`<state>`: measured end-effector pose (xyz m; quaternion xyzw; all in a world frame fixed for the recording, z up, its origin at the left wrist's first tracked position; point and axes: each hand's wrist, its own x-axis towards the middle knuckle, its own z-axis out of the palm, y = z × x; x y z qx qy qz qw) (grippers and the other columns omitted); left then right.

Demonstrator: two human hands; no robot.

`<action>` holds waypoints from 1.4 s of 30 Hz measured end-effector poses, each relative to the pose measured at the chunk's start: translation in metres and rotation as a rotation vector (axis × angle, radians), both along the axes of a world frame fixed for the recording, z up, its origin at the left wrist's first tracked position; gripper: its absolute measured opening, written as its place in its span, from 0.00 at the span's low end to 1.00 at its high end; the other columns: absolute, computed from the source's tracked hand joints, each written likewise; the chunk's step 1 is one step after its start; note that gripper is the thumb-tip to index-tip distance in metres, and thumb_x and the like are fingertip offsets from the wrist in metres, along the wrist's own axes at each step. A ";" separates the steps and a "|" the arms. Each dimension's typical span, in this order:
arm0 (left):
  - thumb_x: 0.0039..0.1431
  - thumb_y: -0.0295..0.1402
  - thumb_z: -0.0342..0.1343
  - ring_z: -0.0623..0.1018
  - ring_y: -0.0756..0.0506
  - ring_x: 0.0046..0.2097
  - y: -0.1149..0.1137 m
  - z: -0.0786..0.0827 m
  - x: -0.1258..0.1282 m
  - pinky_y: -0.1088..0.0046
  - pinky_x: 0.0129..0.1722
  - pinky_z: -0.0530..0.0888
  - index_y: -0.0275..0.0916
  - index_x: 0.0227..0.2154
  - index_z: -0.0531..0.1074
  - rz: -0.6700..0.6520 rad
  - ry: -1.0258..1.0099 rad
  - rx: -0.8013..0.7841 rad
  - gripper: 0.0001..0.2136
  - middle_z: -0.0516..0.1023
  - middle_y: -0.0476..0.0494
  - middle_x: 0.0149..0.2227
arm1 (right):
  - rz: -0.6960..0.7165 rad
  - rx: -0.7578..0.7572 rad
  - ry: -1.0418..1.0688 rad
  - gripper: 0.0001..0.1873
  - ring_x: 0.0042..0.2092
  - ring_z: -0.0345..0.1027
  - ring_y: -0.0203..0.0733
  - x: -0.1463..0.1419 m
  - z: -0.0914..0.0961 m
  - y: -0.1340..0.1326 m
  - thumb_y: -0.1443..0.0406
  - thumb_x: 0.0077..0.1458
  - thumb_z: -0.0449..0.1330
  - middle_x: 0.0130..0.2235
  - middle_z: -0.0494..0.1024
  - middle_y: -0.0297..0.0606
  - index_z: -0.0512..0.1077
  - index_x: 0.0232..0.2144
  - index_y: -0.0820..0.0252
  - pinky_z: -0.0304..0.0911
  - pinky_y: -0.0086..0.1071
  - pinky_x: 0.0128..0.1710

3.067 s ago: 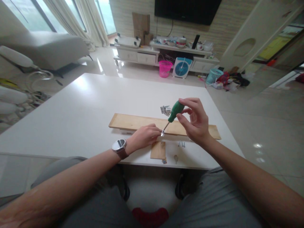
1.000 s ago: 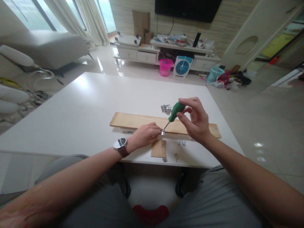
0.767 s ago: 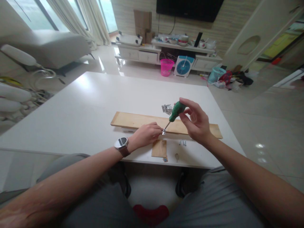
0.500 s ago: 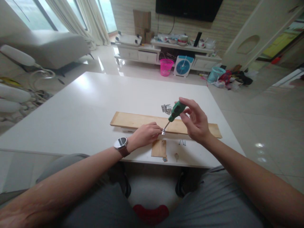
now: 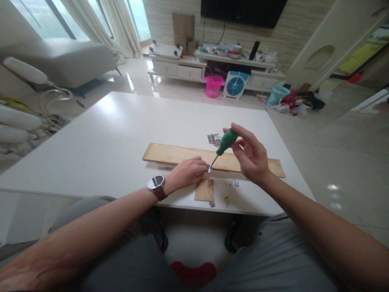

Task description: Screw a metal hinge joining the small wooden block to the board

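My right hand [image 5: 251,156] grips the green handle of a screwdriver [image 5: 227,142], its shaft slanting down to the left. The tip meets a small metal hinge [image 5: 210,168] at the near edge of a long wooden board [image 5: 172,153]. Closed fingers of my left hand [image 5: 190,168] pinch the hinge against that edge; the fingertips are partly hidden. In front of the board lies a small square wood piece [image 5: 204,190]. Several screws [image 5: 234,183] rest to its right. Beyond the board is a pile of hinges and screws [image 5: 214,139].
The white table [image 5: 100,134] carries all of this. Near its front edge are a key-like piece [image 5: 227,200] and small metal bits [image 5: 212,203]. Past the table stand a pink basket [image 5: 214,86], a blue fan [image 5: 236,85] and a low cabinet [image 5: 190,72].
The screwdriver handle has turned slightly in my right hand, its tip staying at the hinge. My left hand holds its place. The whole view has shifted a little.
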<state>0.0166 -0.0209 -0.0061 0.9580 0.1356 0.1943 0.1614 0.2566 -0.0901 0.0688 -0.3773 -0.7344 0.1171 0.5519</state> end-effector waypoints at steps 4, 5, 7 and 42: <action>0.69 0.22 0.56 0.79 0.42 0.48 0.001 -0.001 0.000 0.68 0.46 0.77 0.40 0.42 0.81 -0.003 0.000 0.007 0.10 0.86 0.40 0.45 | -0.047 0.092 -0.015 0.31 0.48 0.76 0.44 0.002 0.002 0.001 0.65 0.64 0.70 0.51 0.82 0.35 0.74 0.66 0.34 0.76 0.38 0.38; 0.69 0.22 0.56 0.79 0.42 0.48 0.001 -0.002 0.000 0.68 0.47 0.77 0.40 0.42 0.81 -0.003 -0.001 0.008 0.10 0.85 0.40 0.45 | -0.054 0.101 -0.018 0.31 0.48 0.76 0.44 0.002 0.003 0.000 0.65 0.64 0.71 0.50 0.82 0.35 0.75 0.65 0.35 0.76 0.38 0.38; 0.69 0.23 0.56 0.79 0.42 0.48 0.001 -0.002 0.000 0.67 0.47 0.77 0.41 0.41 0.81 -0.001 -0.005 0.009 0.09 0.85 0.40 0.45 | -0.050 0.087 -0.023 0.30 0.51 0.77 0.44 0.001 0.005 -0.001 0.65 0.66 0.67 0.52 0.82 0.36 0.74 0.67 0.35 0.77 0.38 0.39; 0.69 0.23 0.57 0.79 0.41 0.48 0.001 -0.001 0.000 0.67 0.47 0.77 0.41 0.42 0.81 -0.008 0.005 -0.007 0.09 0.85 0.40 0.45 | -0.033 0.018 -0.004 0.27 0.57 0.79 0.47 0.001 -0.001 0.000 0.66 0.69 0.62 0.57 0.82 0.37 0.73 0.66 0.38 0.79 0.41 0.42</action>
